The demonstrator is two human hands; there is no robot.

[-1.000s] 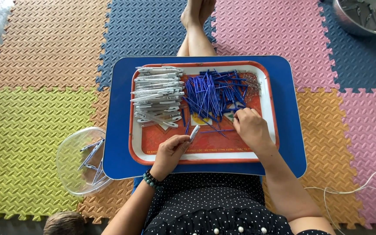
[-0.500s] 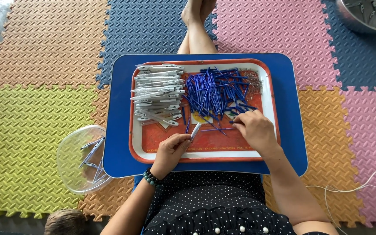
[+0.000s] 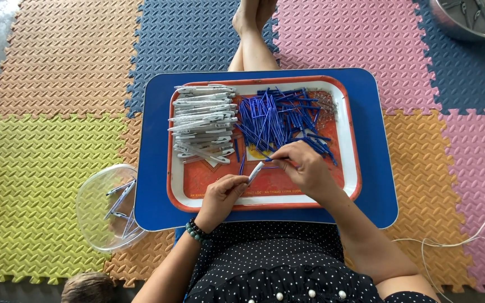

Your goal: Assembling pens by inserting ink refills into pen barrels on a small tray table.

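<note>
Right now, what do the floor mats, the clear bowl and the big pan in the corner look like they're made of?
Floor mats: probably soft foam, matte, with ribbed texture and jigsaw edges that interlock.
Clear bowl: likely thin plastic, glossy; the mat and the pens inside show through its wall.
Pan: looks like bare metal, perhaps steel, with a shiny grey, mirror-like surface.

Take the orange tray (image 3: pixel 350 168) as your landmark. Its near strip of bare floor gives your hands room. Toward its far left, the white pen barrels (image 3: pixel 203 120) block the way; far centre, the blue refills (image 3: pixel 276 118). Off its near-left corner sits a clear bowl (image 3: pixel 99 216).
</note>
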